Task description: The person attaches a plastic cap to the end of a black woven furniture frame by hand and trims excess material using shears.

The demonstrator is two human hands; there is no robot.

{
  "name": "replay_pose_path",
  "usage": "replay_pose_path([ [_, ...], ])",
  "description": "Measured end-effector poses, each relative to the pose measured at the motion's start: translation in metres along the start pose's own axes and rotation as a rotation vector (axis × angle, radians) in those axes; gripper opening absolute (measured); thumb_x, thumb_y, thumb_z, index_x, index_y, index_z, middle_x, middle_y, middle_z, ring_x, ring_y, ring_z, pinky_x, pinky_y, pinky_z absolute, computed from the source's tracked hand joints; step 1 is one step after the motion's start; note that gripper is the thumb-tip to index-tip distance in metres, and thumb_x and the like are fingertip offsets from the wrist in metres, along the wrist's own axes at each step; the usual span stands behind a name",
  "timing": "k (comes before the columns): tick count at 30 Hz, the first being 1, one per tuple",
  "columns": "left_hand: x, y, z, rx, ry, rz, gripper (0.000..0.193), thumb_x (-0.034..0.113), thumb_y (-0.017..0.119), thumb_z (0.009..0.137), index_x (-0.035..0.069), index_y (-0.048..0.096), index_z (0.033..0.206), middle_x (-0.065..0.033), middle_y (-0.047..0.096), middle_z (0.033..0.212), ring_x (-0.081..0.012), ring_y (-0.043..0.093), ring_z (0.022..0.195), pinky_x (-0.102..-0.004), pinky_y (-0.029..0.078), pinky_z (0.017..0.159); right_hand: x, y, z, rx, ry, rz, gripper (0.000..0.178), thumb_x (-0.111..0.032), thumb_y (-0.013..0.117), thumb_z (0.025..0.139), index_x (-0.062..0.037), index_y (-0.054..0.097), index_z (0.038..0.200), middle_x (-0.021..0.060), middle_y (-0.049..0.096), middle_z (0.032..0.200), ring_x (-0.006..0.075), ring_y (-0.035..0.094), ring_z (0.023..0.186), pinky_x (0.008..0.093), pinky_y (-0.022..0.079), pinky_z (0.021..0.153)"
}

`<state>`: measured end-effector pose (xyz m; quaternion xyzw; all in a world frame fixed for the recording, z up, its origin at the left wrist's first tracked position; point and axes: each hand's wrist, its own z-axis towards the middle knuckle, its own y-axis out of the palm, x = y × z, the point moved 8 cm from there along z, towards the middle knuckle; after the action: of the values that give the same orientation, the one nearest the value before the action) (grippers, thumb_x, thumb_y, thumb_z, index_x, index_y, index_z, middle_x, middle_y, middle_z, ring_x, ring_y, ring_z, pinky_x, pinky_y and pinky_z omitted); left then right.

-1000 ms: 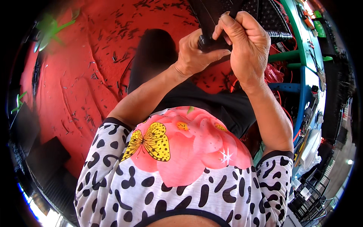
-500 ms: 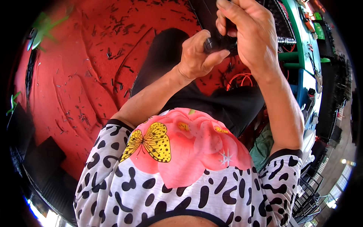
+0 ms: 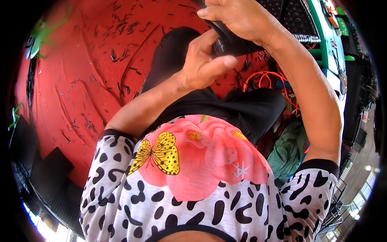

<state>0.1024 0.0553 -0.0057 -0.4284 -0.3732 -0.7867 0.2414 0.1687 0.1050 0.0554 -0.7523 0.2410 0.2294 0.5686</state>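
A black, band-wrapped bar or frame end [image 3: 238, 46] lies between my two hands over my lap. My left hand [image 3: 201, 64] grips its near end, the fingers around the far side and the thumb stretched along the near side. Above it, my right hand [image 3: 238, 18] is closed at a flat black strip [image 3: 219, 30] on the bar, fingers bent and pointing left. A black woven panel [image 3: 298, 20] spreads beyond my right wrist and seems joined to the bar, though my hand hides where they meet. The fingertips of my left hand are partly hidden.
Short black scraps [image 3: 129, 26] litter the red floor [image 3: 96, 68]. Orange-red tubing [image 3: 264, 76] loops beside my right knee, and a crumpled green bag or cloth [image 3: 288, 147] lies nearer me. A green-edged bench [image 3: 332, 52] with small items stands at the right.
My right hand has swung left across the bar, and its forearm now slants more. My left hand has moved slightly left and nearer me. More of the tubing and green bag shows.
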Motion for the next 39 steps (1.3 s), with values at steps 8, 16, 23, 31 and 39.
replay_pose_path([
  [8,0.008,-0.008,0.003,0.118,-0.438,0.059,0.025,0.025,0.058,0.086,0.010,0.053,0.067,0.0093,0.042,0.063,-0.0011,0.031,0.057,-0.0203,0.023,0.052,0.005,0.006,0.005,-0.064,-0.034,-0.074,0.025,-0.021,0.061,0.073,0.0018,0.058,0.063,0.0200,0.055,0.061,0.0307,0.057,0.060,0.0384,0.043,0.058],
  [16,-0.019,-0.030,0.019,0.024,-0.543,-0.050,0.021,0.020,0.059,0.082,0.001,0.064,0.075,0.0022,0.051,0.063,-0.0045,0.041,0.055,-0.0199,0.030,0.048,0.023,0.018,0.009,-0.107,0.193,0.181,0.028,-0.024,0.059,0.080,0.0028,0.064,0.076,0.0188,0.060,0.068,0.0274,0.053,0.060,0.0365,0.042,0.060],
  [23,-0.008,-0.029,0.020,0.147,-0.413,-0.048,0.020,0.016,0.057,0.079,-0.001,0.062,0.069,0.0002,0.048,0.058,-0.0056,0.039,0.049,-0.0223,0.030,0.045,0.025,0.038,0.034,-0.292,0.050,-0.085,0.028,-0.023,0.057,0.081,0.0044,0.063,0.085,0.0212,0.061,0.078,0.0322,0.059,0.075,0.0377,0.044,0.065],
  [31,0.025,-0.040,0.029,-0.029,-0.030,0.705,0.023,0.015,0.060,0.068,0.003,0.064,0.087,-0.0089,0.064,0.077,-0.0249,0.058,0.074,-0.0339,0.043,0.069,-0.012,0.034,0.032,-0.182,-0.436,-0.694,0.028,-0.023,0.058,0.081,0.0047,0.062,0.088,0.0225,0.061,0.082,0.0341,0.060,0.082,0.0381,0.045,0.068],
  [39,0.049,-0.013,0.018,-0.219,0.417,1.294,0.031,0.012,0.062,0.062,0.003,0.064,0.091,-0.0119,0.064,0.085,-0.0294,0.058,0.082,-0.0364,0.043,0.076,0.005,-0.076,-0.064,0.575,-0.306,-0.161,0.031,-0.029,0.062,0.079,0.0003,0.053,0.076,0.0117,0.053,0.063,0.0242,0.054,0.061,0.0325,0.043,0.059],
])
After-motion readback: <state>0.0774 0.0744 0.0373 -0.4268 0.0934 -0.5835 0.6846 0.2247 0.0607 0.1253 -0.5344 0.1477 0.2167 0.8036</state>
